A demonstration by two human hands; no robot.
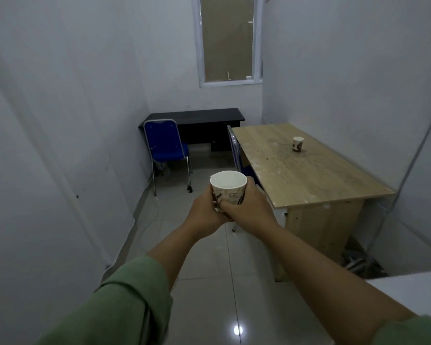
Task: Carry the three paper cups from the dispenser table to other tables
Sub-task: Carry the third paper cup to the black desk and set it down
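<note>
A paper cup (229, 189) is held upright in mid-air at the centre of the view, over the tiled floor (204, 282), clasped from both sides. The left hand (204, 212) is wrapped round its lower left wall and the right hand (246, 207) round its lower right, fingers curled and pressed against the paper; the rim is left free and the inside looks empty. A second cup (297, 143) is seen standing upright on the wooden table (321, 175) at about two o'clock, well apart from the held one, so one delivery is judged done. The black desk (197, 118) at twelve o'clock, behind a blue chair (164, 145), carries no cup and is judged the likely goal for this one. A third cup and the dispenser table are not seen, so at least one further trip is probably left.
</note>
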